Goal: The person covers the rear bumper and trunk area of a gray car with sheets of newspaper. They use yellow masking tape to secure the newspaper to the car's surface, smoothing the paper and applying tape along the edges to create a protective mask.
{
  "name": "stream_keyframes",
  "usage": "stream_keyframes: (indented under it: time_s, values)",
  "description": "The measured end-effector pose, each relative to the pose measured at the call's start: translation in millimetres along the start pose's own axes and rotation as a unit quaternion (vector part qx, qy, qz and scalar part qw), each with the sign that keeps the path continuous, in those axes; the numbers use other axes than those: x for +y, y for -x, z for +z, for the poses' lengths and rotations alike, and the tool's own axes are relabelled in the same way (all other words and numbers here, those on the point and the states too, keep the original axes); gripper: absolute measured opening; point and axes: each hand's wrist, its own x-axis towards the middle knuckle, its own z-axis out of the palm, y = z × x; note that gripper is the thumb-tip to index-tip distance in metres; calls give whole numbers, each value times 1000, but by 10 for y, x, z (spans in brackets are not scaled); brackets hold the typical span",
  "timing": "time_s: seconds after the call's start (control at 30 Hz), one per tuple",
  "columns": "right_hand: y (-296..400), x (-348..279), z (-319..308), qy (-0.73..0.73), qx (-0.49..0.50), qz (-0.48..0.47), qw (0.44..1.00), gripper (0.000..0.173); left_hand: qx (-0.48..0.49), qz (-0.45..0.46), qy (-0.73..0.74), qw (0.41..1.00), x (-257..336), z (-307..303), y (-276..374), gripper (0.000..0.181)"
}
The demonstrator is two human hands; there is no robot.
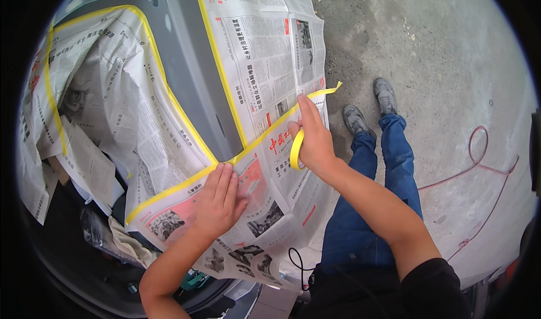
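Note:
My left hand (219, 198) lies with its fingers flat on yellow masking tape (169, 191) along the top edge of a newspaper sheet (270, 192). Within my right hand (313, 139), a roll of yellow masking tape (297, 150) hangs below the thumb, while the fingertips touch the tape strip near its free, curled end. That strip crosses the lower end of a grey painted vehicle panel (190, 65). Taped newspaper (270, 44) borders the panel's right side, and more newspaper (143, 107) covers the opening on its left.
Dark vehicle interior (63, 234) with a plastic-wrapped item (99, 234) is at lower left. My legs and grey shoes (357, 118) stand on the concrete floor (448, 65). A thin red hose (454, 177) loops across the floor at right. A black cable (301, 266) hangs near my waist.

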Motion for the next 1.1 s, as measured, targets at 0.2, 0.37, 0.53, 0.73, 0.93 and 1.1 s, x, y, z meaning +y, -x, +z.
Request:
stream_keyframes:
  time_s: [0.2, 0.37, 0.53, 0.73, 0.93, 1.1]
  values:
    - [596, -567, 526, -12, -82, -226, 971, 76, 38, 3, 0, 999, -75, 268, 109, 84]
    - [655, -433, 796, -27, -60, -183, 981, 84, 7, 10, -16, 1000, -193, 262, 198, 85]
    - [582, -323, 804, 16, -43, -159, 986, 88, -26, -18, -24, 999, -262, 150, 263, 88]
    - [327, -2, 940, -21, -47, -10, 999, 88, -64, -46, -70, 994, -328, -81, 348, 86]
    - [104, 271, 994, -76, -71, 26, 994, 88, -53, -61, -137, 987, -374, -146, 590, 77]
    - [-105, 553, 1101, -149, -39, 32, 988, 76, -34, -43, -136, 989, -596, -180, 670, 74]
